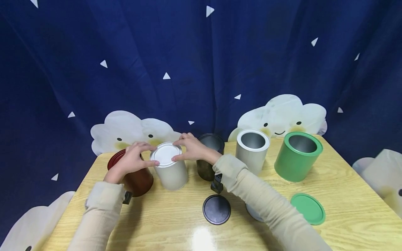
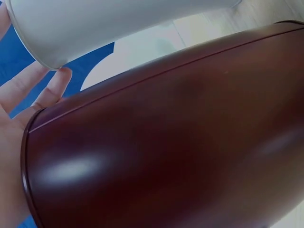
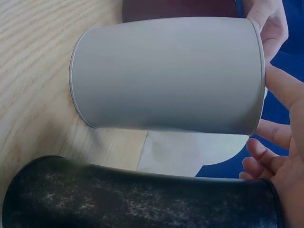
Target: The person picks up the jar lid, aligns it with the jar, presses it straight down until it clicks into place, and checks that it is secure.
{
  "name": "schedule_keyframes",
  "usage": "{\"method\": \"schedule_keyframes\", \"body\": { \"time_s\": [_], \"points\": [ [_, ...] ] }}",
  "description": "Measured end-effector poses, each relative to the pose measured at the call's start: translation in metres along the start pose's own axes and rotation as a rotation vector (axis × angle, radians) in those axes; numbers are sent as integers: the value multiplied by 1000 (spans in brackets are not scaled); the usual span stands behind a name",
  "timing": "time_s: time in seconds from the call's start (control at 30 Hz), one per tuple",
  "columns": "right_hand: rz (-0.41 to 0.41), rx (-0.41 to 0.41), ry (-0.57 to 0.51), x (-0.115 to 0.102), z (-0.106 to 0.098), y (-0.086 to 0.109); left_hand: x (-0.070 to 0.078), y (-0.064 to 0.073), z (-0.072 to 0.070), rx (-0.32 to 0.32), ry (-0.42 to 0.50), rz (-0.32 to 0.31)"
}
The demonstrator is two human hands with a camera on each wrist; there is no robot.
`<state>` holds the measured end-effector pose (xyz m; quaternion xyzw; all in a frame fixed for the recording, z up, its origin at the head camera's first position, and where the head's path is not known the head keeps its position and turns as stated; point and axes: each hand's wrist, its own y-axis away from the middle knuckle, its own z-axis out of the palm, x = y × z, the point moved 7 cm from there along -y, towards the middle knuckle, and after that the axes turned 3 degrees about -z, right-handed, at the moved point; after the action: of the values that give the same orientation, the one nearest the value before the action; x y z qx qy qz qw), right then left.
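Both hands are at the top of a pale grey-white can (image 1: 172, 176) with a white lid (image 1: 164, 154) on it. My left hand (image 1: 133, 158) reaches over the dark red can (image 1: 138, 181), thumb and fingertips touching the lid's left edge. From the other side, my right hand (image 1: 194, 148) touches the right edge with its thumb and fingertips. In the right wrist view, extended fingers (image 3: 282, 85) meet the can's rim, while others bend loosely below. Beside the right hand stands a black can (image 1: 206, 170), uncovered and partly hidden by that wrist.
Farther right stand an uncovered white can (image 1: 251, 157) and an uncovered green can (image 1: 293, 164). On the wooden table (image 1: 169, 223) lie a black lid (image 1: 216, 209), a green lid (image 1: 309, 208) and a pale lid (image 1: 253, 213) partly under the right sleeve. A blue curtain (image 1: 188, 42) hangs behind.
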<state>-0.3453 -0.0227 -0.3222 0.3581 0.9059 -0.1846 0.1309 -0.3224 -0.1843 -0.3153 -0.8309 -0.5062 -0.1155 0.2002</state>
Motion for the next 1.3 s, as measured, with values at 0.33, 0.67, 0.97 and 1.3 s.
{"method": "schedule_keyframes", "body": {
  "time_s": [0.33, 0.67, 0.97, 1.3],
  "points": [
    [-7, 9, 59, -3, -3, 0, 2, -1, 0, -21, -3, -8],
    [37, 8, 63, -5, -5, 2, 7, -4, 2, -11, -34, -45],
    [29, 61, 54, -9, -8, 5, 11, 0, -3, -17, -84, -33],
    [11, 117, -32, -17, -20, 19, 26, 9, -13, 115, -5, 90]
  ]
}}
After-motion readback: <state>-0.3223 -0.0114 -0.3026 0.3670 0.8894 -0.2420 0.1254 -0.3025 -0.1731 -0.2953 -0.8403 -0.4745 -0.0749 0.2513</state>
